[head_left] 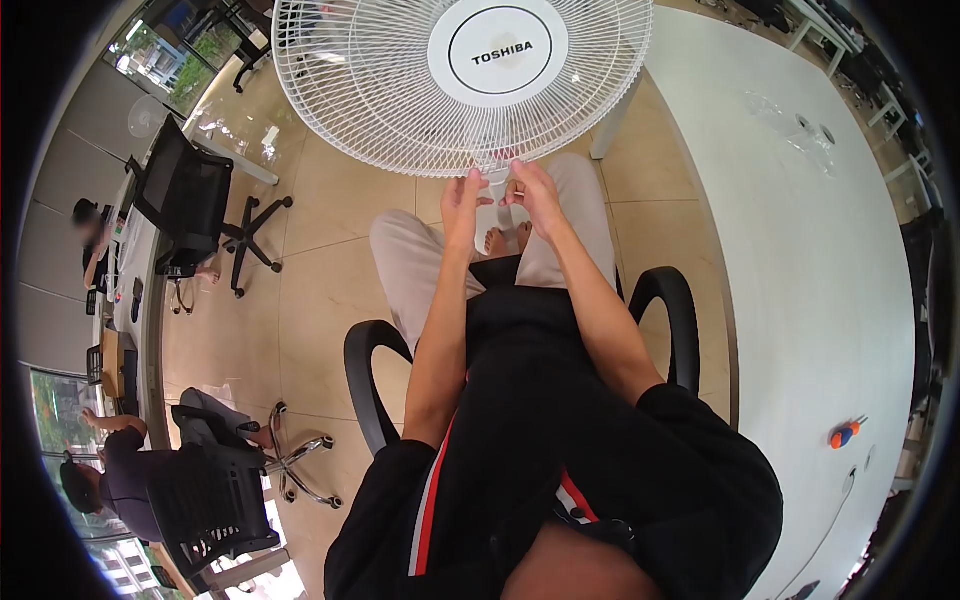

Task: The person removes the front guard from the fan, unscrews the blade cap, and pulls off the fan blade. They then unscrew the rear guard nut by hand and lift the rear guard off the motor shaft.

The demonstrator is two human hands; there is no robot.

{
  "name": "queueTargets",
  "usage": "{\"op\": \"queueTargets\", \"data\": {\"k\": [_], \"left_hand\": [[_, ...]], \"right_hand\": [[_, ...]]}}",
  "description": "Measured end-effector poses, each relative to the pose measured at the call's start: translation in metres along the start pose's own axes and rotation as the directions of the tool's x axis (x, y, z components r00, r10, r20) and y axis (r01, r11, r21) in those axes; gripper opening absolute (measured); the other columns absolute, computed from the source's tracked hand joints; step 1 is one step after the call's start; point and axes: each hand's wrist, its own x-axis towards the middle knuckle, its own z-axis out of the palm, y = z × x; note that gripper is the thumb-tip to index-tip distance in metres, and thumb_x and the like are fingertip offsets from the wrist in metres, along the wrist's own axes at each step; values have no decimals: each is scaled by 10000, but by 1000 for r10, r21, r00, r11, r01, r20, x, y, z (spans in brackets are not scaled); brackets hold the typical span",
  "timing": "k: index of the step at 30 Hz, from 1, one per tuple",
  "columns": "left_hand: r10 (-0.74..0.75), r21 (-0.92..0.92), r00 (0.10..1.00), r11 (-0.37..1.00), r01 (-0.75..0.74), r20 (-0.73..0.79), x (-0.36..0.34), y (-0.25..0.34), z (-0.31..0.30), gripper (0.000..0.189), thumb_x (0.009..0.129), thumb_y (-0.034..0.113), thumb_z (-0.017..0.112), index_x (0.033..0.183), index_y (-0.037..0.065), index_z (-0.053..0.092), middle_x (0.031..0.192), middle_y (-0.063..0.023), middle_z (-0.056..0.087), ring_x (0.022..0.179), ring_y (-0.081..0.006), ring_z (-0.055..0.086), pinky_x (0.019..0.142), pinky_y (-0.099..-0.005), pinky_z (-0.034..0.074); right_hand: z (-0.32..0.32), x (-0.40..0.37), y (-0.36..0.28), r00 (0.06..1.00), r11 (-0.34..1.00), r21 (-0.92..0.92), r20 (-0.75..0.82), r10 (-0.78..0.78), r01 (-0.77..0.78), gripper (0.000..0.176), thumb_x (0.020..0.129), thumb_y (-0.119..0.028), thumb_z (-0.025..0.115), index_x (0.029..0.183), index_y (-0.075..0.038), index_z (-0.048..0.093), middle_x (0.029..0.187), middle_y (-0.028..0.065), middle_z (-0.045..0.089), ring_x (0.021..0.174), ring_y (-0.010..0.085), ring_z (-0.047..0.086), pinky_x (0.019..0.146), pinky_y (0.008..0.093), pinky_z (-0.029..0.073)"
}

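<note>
Nearest the camera was the person's black shirt [560, 470], with a red and white stripe down its side. From it both bare forearms ran forward over the lap. The person sat in a chair whose black armrests [365, 370] curved up on either side of the thighs. The legs, in light trousers [410, 260], were parted, with bare feet on the tiled floor.

A white fan [380, 100] stood just beyond the knees, its round wire guard facing the person and its badge [503, 50] the right way up. Standing so close, it probably had its lower rim there so that both hands could meet on it without leaning.

The left hand [462, 200] was raised, palm turned inward and fingers straight and close together, their tips touching the bottom of the guard. The right hand [535, 195] was just beside it, wrist bent and fingers curled, with thumb and forefinger drawn near each other at the same spot on the rim. Whether they pinched a wire, a clip or nothing was too small to tell. Both elbows were half bent and kept close to the body.

To the right ran a long white table [800, 300], and a screwdriver [845, 434] with an orange handle lay on it, well apart from the hands. An empty black office chair [190, 200] stood to the left, and other people sat at desks beyond it.
</note>
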Motion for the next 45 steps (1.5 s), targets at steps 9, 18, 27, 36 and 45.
{"op": "queueTargets", "data": {"k": [9,18,27,36,45], "left_hand": [[-50,-318,999,947,47,-1,-1,-2,7,464,986,442,660,1213,39,618,1207,-85,635,1167,-205,579,880,-404,509],[-64,-436,998,898,63,12,-3,-4,11,401,984,425,670,1215,107,591,1173,-19,630,1119,-167,551,899,-380,457],[-24,-372,996,928,-12,-91,2,-9,12,431,1001,520,600,1150,116,580,1049,-1,614,939,-123,534,836,-336,446],[-22,-381,993,924,-24,-116,1,13,21,364,1021,443,612,920,108,513,742,5,524,693,-112,472,694,-294,400],[-24,-378,992,926,-23,-121,1,14,21,386,1021,458,607,899,110,494,701,20,490,641,-77,428,583,-253,357]], "right_hand": [[7,-4,-9,999,984,175,35,24,-30,348,949,-313,711,1193,-100,582,1052,12,642,842,137,628,722,344,541],[5,3,11,1000,979,206,-1,-2,2,353,937,-291,741,1176,-94,571,1017,8,669,774,118,608,677,311,546],[21,1,11,985,991,40,-125,-120,126,430,907,-282,791,1157,-23,555,948,27,702,637,56,518,556,253,505],[31,-3,3,968,991,-13,-213,-134,134,452,872,-318,827,1097,-16,578,863,20,690,546,46,469,466,244,444],[34,-6,2,963,990,-25,-231,-139,137,442,855,-332,844,1028,-20,583,782,13,663,507,56,465,439,242,426]]}}
